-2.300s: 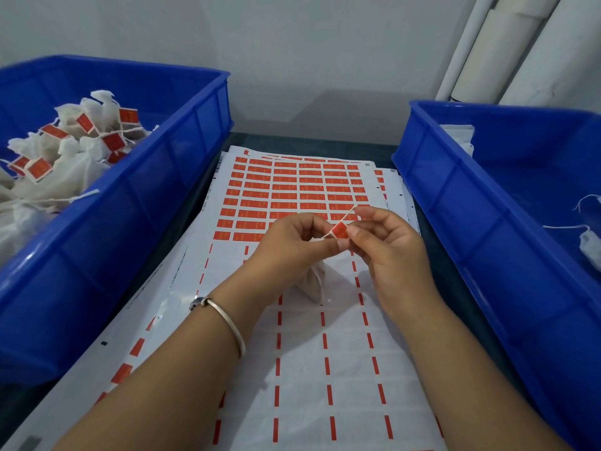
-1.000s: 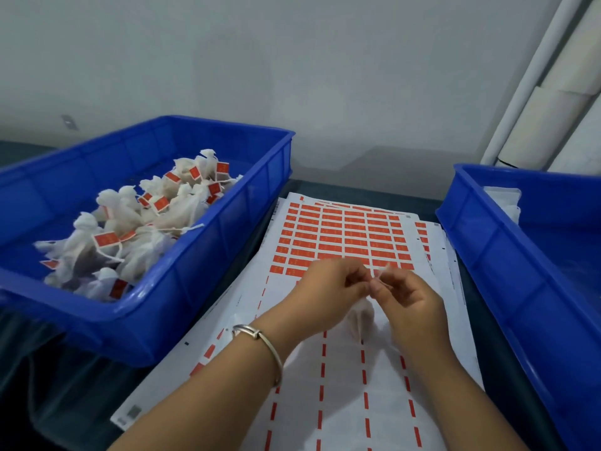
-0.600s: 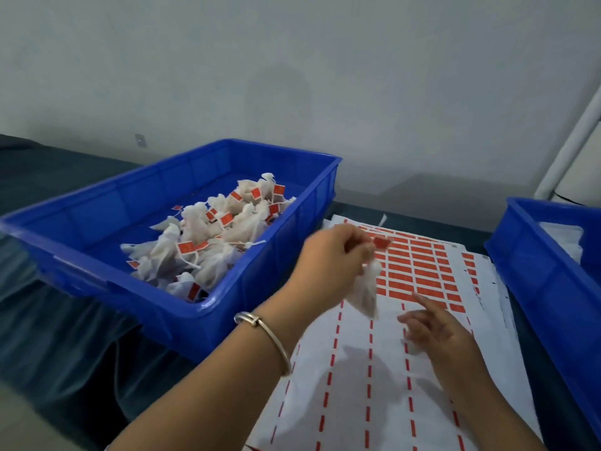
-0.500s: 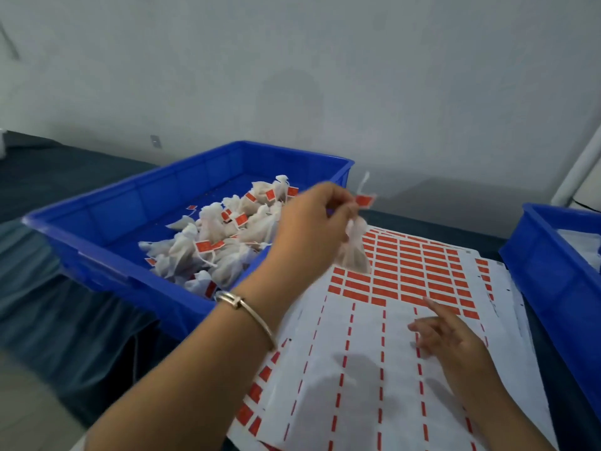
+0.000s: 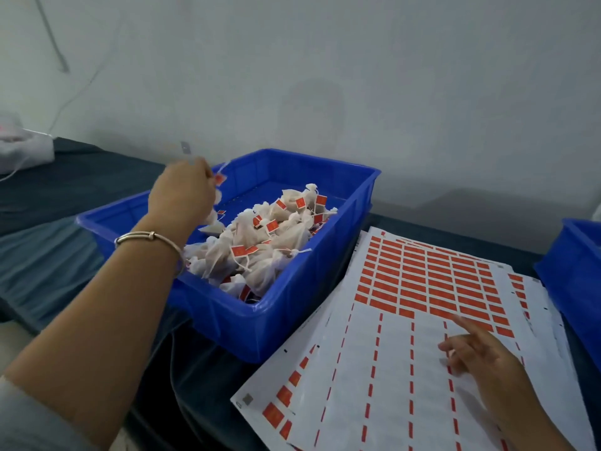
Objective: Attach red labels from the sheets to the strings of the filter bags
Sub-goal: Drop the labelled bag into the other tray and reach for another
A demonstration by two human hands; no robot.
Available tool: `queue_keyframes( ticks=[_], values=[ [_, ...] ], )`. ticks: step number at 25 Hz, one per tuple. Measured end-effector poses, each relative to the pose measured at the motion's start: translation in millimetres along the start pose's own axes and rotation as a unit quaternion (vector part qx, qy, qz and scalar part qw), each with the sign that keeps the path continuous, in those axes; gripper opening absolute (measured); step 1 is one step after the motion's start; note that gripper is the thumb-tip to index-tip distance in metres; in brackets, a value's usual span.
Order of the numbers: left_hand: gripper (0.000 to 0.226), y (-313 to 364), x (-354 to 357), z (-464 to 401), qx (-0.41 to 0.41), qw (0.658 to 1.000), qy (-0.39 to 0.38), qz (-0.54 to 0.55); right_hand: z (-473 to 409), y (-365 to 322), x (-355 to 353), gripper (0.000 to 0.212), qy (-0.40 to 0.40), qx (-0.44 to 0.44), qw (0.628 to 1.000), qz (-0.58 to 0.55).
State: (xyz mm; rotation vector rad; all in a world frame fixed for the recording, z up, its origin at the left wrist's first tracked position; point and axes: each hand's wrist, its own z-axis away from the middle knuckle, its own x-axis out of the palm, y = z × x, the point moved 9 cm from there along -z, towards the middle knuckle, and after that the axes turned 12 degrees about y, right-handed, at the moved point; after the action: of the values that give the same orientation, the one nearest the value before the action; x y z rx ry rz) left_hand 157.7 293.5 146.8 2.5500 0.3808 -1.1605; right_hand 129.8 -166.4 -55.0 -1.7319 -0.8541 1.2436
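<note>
A blue bin (image 5: 292, 307) sits left of the label sheet (image 5: 406, 353), its long axis running from near right toward the far left. The sheet's red rows fill its far end. A heap of tagged bags (image 5: 260, 245) lies in the bin. The left hand (image 5: 182, 193) hovers over the bin, fingers curled, a bag (image 5: 216, 198) hanging below them and its label (image 5: 220, 179) by the fingertips. The right hand (image 5: 481, 356) rests on the sheet, loosely spread, forefinger pointing at the red rows.

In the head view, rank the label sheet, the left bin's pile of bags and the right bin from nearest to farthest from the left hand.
From the left hand:
1. Pile of bags, just right of it in the left bin.
2. Label sheet, centre table.
3. Right bin, far right edge.
</note>
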Motion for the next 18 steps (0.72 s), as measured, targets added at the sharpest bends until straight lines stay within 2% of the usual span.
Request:
queue_keyframes(
  ticks=[3, 5, 7, 9, 11, 13, 15, 18],
  values=[
    [0.020, -5.3, 56.7, 20.3, -0.005, 0.990, -0.144, 0.001, 0.3, 0.6, 0.3, 0.044, 0.002, 0.006, 1.000, 0.010],
    [0.020, 4.6, 74.1, 30.9, 0.015, 0.981, -0.194, -0.004, 1.8, 0.2, 0.4, 0.037, 0.000, 0.010, 1.000, 0.016],
    [0.020, 20.4, 70.8, 31.8, 0.038, 0.980, -0.196, 0.008, 3.2, -0.6, -0.6, 0.026, 0.002, 0.009, 1.000, 0.023],
    [0.021, 40.4, 47.1, 25.5, 0.047, 0.986, -0.146, 0.060, 7.1, -3.0, 0.5, 0.020, -0.004, 0.002, 0.999, 0.042],
    [0.021, 70.9, 12.3, 26.0, 0.061, 0.987, -0.081, 0.128, 13.0, -7.0, 6.5, 0.019, -0.027, -0.006, 0.997, 0.071],
    [0.021, 115.3, -12.6, 42.6, 0.097, 0.975, -0.070, 0.189, 17.3, -9.6, 12.8, 0.022, -0.048, -0.022, 0.992, 0.110],
    [0.022, 165.6, -14.9, 74.2, 0.147, 0.959, -0.114, 0.212, 16.6, -10.5, 16.9, 0.019, -0.061, -0.026, 0.986, 0.155],
    [0.022, 240.6, 23.7, 147.1, 0.220, 0.917, -0.254, 0.215, 10.8, -25.4, 13.9, 0.010, -0.091, -0.028, 0.971, 0.221]
  ],
)
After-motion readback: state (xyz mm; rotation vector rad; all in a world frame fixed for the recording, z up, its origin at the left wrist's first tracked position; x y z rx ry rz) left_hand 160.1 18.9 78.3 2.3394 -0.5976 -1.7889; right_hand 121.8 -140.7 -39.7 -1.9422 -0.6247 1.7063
